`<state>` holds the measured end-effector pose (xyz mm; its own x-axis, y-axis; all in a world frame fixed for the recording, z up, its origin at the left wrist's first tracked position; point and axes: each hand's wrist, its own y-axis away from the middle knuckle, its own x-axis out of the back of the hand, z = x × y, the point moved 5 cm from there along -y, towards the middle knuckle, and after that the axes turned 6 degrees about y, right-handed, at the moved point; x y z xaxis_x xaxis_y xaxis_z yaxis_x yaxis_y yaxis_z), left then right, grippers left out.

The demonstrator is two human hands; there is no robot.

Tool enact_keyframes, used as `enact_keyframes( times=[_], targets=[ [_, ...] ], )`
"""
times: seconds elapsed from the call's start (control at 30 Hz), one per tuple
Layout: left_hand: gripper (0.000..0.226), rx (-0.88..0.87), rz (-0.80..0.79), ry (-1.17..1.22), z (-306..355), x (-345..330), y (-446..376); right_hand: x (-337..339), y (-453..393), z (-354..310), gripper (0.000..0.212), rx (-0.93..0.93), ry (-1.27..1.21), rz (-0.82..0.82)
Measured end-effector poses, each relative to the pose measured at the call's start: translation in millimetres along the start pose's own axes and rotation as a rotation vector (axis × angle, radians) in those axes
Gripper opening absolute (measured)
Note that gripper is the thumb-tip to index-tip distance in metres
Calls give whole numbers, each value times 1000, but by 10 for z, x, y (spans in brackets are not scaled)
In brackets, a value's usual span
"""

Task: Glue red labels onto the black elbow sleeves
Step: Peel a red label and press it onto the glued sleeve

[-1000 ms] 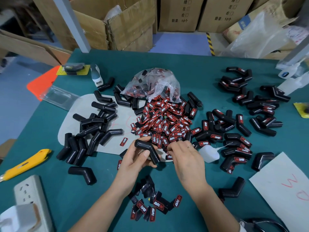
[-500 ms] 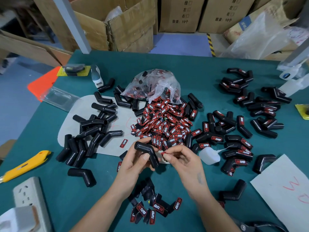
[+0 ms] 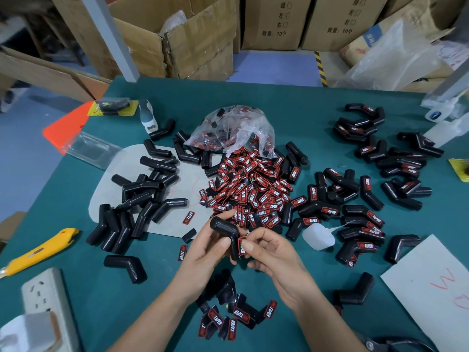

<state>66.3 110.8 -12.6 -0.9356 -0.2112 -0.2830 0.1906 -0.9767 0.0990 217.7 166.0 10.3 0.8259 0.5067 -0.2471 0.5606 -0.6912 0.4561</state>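
My left hand (image 3: 208,252) grips a black elbow sleeve (image 3: 225,231) above the green table. My right hand (image 3: 274,252) pinches a red label (image 3: 241,246) and holds it against the sleeve's lower leg. A heap of red labels (image 3: 253,194) spills from a clear plastic bag (image 3: 233,130) just beyond my hands. Bare black sleeves (image 3: 142,199) lie piled on the left. Labelled sleeves (image 3: 360,219) lie on the right. A small white glue bottle (image 3: 318,236) lies beside my right hand.
A yellow utility knife (image 3: 43,247) and a white power strip (image 3: 45,303) lie at the near left. Loose labelled pieces (image 3: 233,318) sit between my forearms. A white sheet (image 3: 436,293) lies at the near right. Cardboard boxes (image 3: 198,39) stand behind the table.
My right hand drew back from the label heap with one red label and brought it to the sleeve in my left hand. The left hand turned the sleeve slightly.
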Motion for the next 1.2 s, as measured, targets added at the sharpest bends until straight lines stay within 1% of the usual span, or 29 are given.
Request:
enact_keyframes(
  times=[0.23,0.4,0.53,0.8,1.2],
  targets=[
    [46,-13,0,-42,34,-11,16,4,2,3,22,-9,17,6],
    [45,-34,4,-86,35,-7,18,-16,11,-17,17,-1,8,14],
    [45,-35,9,-104,37,1,18,-28,10,-21,21,7,-9,12],
    [45,-43,8,-131,36,10,23,-42,7,-27,16,24,-8,5],
    [52,-21,14,-82,-30,23,22,-61,27,-51,17,58,21,32]
  ],
)
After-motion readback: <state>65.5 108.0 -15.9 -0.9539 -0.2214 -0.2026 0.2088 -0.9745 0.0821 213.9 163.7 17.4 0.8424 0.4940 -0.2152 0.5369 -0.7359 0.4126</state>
